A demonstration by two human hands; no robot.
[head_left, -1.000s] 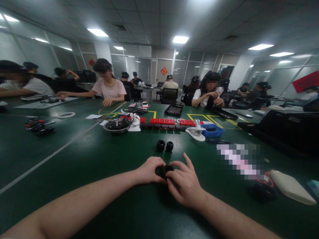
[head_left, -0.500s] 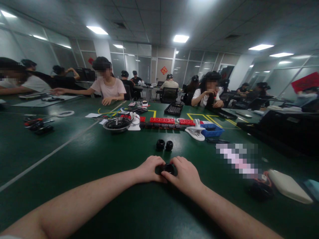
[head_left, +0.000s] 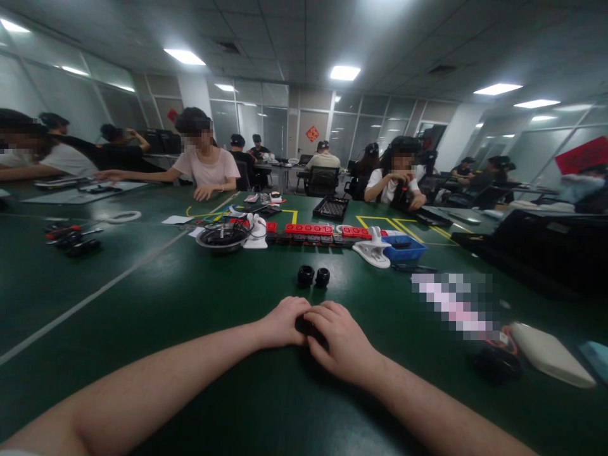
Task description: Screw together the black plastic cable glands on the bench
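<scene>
My left hand (head_left: 282, 322) and my right hand (head_left: 338, 341) meet low on the green table (head_left: 156, 297), both with fingers curled round a small black round part (head_left: 304, 325). Only a dark sliver of that part shows between the knuckles. Two more black round parts (head_left: 314, 276) stand side by side on the table just beyond my hands.
Farther back lie a metal bowl (head_left: 223, 238), red strips (head_left: 310, 229), a white clamp (head_left: 372, 250) and a blue tray (head_left: 405, 248). A white case (head_left: 551, 362) and a black object (head_left: 496, 364) are at the right. Tools (head_left: 71, 238) lie left. Several people sit across the table.
My right hand's fingers, spread a second ago, have folded over the black part and slid left against my left hand. The part is now almost hidden.
</scene>
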